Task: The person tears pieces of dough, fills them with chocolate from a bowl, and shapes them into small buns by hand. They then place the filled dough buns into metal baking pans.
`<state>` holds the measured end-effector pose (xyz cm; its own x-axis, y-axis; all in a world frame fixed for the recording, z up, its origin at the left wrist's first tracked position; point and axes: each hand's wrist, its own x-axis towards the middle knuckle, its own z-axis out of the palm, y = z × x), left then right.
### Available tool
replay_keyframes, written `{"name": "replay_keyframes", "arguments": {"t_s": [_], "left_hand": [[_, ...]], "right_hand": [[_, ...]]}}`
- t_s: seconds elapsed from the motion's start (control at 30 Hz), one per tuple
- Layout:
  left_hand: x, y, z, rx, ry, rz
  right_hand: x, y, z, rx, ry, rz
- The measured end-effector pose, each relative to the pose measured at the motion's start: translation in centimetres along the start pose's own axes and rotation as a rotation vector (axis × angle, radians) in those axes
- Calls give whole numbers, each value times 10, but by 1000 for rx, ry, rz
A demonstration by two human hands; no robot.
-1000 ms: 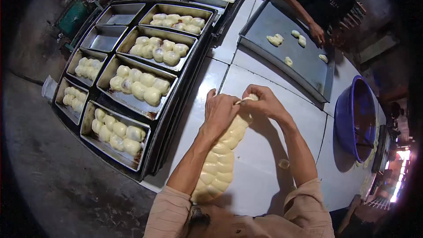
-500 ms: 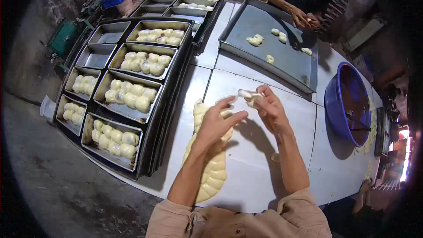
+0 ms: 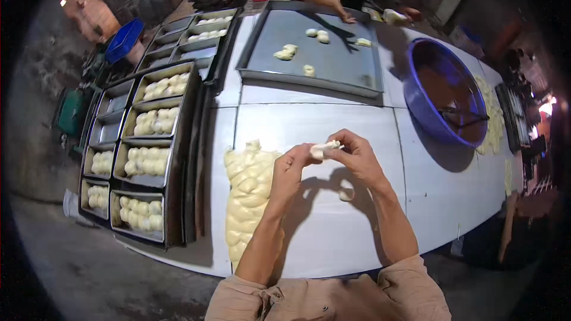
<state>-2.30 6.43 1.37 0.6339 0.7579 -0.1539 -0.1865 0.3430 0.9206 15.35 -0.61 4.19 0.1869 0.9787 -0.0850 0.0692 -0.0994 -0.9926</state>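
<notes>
My left hand [image 3: 291,166] and my right hand [image 3: 354,157] meet above the white tiled table [image 3: 315,226], both closed on a small pale piece of dough [image 3: 322,150] with fingertips and thumbs. To the left lies a large slab of yellowish dough [image 3: 244,187], divided into many soft lobes and partly hidden by my left forearm. A small pale lump [image 3: 346,194] rests on the table between my forearms, in their shadow.
Loaf tins of dough balls [image 3: 146,161] and empty tins [image 3: 109,125] fill the left. A large metal tray [image 3: 309,77] holds several dough pieces, with a co-worker's hand [image 3: 339,6] over it. A blue basin [image 3: 419,77] of brown substance stands right, beside flattened dough [image 3: 492,119].
The view has swung rightward. My hands have come off the dough slab with a piece; my left fingers, apart half a second ago, now grip it. The co-worker's hand has moved.
</notes>
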Motion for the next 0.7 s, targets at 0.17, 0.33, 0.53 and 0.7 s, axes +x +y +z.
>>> {"name": "replay_keyframes", "arguments": {"t_s": [0.17,0.33,0.53,0.7], "left_hand": [[20,-10,65,292,214,426],[21,-30,146,-3,106,634],[29,-64,211,-268,-97,320],[38,-68,198,-42,-222,31]], "right_hand": [[-24,-4,-23,202,247,-71],[-58,-25,-38,758,169,-52],[-76,-28,-108,832,120,-21],[-63,-41,-237,462,411,-196]]}}
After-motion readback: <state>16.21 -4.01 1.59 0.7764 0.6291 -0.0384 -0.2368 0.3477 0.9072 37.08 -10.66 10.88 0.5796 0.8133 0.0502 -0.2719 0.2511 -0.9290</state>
